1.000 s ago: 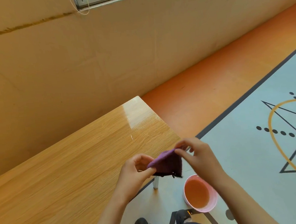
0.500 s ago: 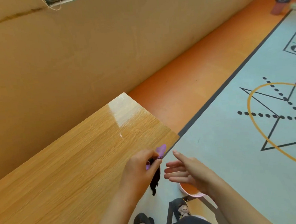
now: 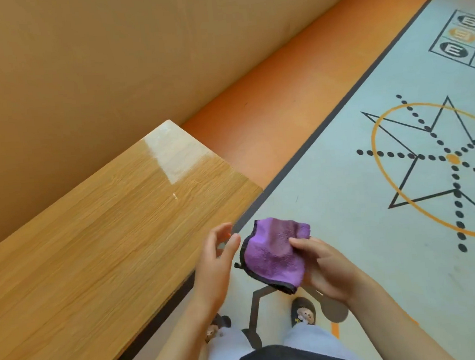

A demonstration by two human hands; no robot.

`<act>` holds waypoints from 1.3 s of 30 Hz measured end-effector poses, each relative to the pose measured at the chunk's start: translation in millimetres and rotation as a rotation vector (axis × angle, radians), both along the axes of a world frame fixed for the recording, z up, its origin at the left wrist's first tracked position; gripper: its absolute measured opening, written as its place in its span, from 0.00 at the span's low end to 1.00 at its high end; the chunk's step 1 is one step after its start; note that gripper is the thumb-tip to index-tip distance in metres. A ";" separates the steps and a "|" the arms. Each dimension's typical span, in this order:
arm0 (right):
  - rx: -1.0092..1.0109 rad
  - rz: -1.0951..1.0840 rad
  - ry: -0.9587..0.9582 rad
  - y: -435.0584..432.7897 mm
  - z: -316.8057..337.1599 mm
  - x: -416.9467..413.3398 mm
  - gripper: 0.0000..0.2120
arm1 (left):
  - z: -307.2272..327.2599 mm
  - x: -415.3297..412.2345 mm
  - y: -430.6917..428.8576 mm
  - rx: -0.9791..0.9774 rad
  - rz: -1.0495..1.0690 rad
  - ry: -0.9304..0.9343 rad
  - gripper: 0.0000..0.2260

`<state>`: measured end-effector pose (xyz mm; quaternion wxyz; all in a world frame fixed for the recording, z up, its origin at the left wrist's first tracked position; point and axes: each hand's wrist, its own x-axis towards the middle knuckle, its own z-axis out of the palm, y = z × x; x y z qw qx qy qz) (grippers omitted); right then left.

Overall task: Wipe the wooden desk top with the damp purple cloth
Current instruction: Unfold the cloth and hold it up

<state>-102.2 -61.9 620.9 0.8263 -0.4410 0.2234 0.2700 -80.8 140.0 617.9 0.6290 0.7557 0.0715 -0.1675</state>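
Purple cloth (image 3: 270,257) has passed into the grip of the right hand (image 3: 328,269); left hand (image 3: 215,265) spread wide at the tabletop (image 3: 107,231) edge.

Floor mat (image 3: 345,206), printed grid (image 3: 474,48) at far right: black oval (image 3: 452,51) reads "E". Neighbouring ovals (image 3: 461,34) carry letters, too blurred to read.

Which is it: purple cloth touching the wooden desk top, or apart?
Apart. Head view: the right hand holds the purple cloth over the floor, with floor showing between it and the wooden desk top.
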 end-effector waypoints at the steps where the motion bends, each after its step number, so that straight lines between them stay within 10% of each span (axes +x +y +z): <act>1: 0.007 0.054 -0.013 -8.2 0.2 -0.4 0.22 | -2.4 3.4 -6.5 -0.124 -0.029 0.180 0.22; 6: 0.017 0.274 -0.056 -61.7 -9.2 1.1 0.21 | -28.6 -2.9 -64.9 -0.416 -0.157 0.448 0.22; 17: -0.423 0.109 0.126 -173.2 -119.0 -5.5 0.14 | -102.3 -3.7 -189.6 0.028 -0.018 0.524 0.07; 28: -0.412 -0.061 0.358 -151.5 -349.7 12.5 0.09 | -340.4 52.7 -193.1 0.112 0.049 0.729 0.06; 39: -0.596 0.108 0.191 -93.2 -584.1 56.9 0.08 | -564.6 81.3 -141.0 0.217 0.178 0.734 0.08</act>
